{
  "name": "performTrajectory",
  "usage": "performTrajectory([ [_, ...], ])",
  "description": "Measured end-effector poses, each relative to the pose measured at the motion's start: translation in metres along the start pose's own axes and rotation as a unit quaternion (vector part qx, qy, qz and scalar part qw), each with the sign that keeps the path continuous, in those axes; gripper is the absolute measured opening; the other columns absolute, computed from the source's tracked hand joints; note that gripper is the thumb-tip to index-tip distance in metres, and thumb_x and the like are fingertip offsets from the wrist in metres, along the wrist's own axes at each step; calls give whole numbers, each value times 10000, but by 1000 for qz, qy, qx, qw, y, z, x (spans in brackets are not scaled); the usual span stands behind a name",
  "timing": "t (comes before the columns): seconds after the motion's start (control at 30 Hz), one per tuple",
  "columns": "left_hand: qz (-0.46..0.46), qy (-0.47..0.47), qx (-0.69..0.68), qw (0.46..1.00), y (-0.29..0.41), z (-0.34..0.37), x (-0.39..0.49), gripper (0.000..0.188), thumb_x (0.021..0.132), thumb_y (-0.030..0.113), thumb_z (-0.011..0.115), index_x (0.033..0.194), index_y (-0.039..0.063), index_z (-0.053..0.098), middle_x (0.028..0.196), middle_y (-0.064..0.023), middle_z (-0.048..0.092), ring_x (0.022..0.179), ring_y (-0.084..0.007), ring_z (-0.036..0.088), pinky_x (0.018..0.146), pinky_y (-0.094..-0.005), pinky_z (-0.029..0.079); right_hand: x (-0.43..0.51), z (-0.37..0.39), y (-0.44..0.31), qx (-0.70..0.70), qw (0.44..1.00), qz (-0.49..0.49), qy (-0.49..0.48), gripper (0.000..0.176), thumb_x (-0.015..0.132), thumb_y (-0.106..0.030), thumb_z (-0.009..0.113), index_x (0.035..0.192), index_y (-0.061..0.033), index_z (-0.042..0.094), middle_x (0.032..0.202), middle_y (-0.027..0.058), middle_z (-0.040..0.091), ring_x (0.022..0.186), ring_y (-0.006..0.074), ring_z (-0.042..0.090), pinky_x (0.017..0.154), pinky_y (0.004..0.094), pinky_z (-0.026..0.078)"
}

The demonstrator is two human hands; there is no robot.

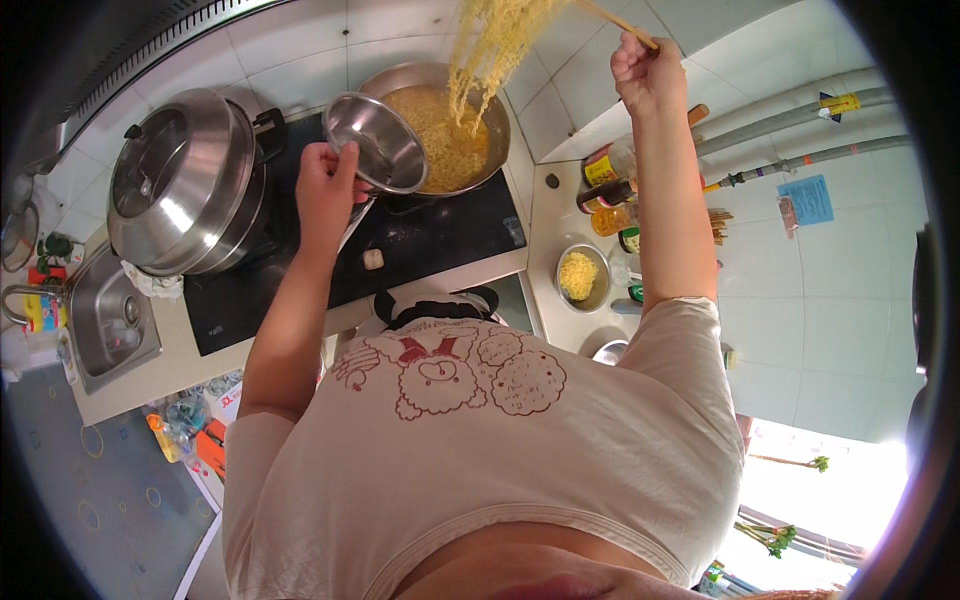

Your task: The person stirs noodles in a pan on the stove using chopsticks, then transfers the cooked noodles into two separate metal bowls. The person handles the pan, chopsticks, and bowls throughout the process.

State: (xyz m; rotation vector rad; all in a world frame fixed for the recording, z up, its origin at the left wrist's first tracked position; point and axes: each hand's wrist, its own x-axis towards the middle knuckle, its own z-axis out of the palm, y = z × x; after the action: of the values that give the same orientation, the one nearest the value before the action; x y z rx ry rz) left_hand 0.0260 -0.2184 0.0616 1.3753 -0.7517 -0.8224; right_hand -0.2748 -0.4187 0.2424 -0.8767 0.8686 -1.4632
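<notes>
Gripped by its rim in my left hand [331, 184] is a metal bowl [379, 139], tilted beside the pan and with no food visible inside. My right hand [651, 75] is raised high, closed around wooden chopsticks [615, 22]. From the chopsticks hangs a long bunch of yellow noodles [499, 45], its lower ends reaching down over the pan; the top of the bunch is cut off by the picture's edge. More noodles [450, 154] lie in liquid inside the wide metal pan [500, 124] on the black cooktop [450, 232].
A large lidded steel pot [202, 187] stands left on the cooktop, near the sink [112, 322]. Bottles and jars [611, 195] line the right counter, beside a bowl of yellow food [583, 277]. A small pale object [373, 259] lies on the cooktop. Pipes [810, 112] run along the right wall.
</notes>
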Motion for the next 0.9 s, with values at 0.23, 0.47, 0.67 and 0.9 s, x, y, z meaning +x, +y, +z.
performTrajectory([
  [0.23, -4, -41, -27, 999, -24, 41, 24, 294, 956, 265, 626, 962, 17, 470, 787, -96, 594, 560, -155, 645, 487, -259, 539, -8, 27, 7, 31, 999, 2, -38, 232, 945, -157, 385, 966, 21, 532, 797, 135, 627, 694, 205, 649, 574, 314, 559],
  [0.47, 14, -15, -176, 984, -30, 53, 35, 240, 984, 235, 571, 967, 39, 433, 733, -67, 569, 513, -135, 598, 457, -245, 496, -60, 48, 48, -280, 942, -103, -155, 302, 994, -236, 494, 964, 42, 608, 770, 122, 673, 622, 146, 633, 587, 269, 545],
  [0.67, -12, -10, -156, 988, -47, 40, 31, 189, 995, 196, 538, 945, 56, 422, 713, -49, 558, 484, -86, 526, 418, -214, 402, -90, 48, 38, -434, 870, -191, -135, 274, 967, -242, 592, 835, -8, 645, 674, 40, 660, 572, 78, 609, 573, 231, 511],
  [0.9, -26, -89, -222, 971, -46, 49, 13, 177, 997, 220, 533, 939, 77, 447, 723, -37, 541, 520, -91, 492, 437, -228, 353, -131, -25, 37, -255, 937, -232, 46, 324, 1024, -263, 463, 957, 30, 582, 745, 127, 669, 574, 147, 619, 545, 269, 497],
])
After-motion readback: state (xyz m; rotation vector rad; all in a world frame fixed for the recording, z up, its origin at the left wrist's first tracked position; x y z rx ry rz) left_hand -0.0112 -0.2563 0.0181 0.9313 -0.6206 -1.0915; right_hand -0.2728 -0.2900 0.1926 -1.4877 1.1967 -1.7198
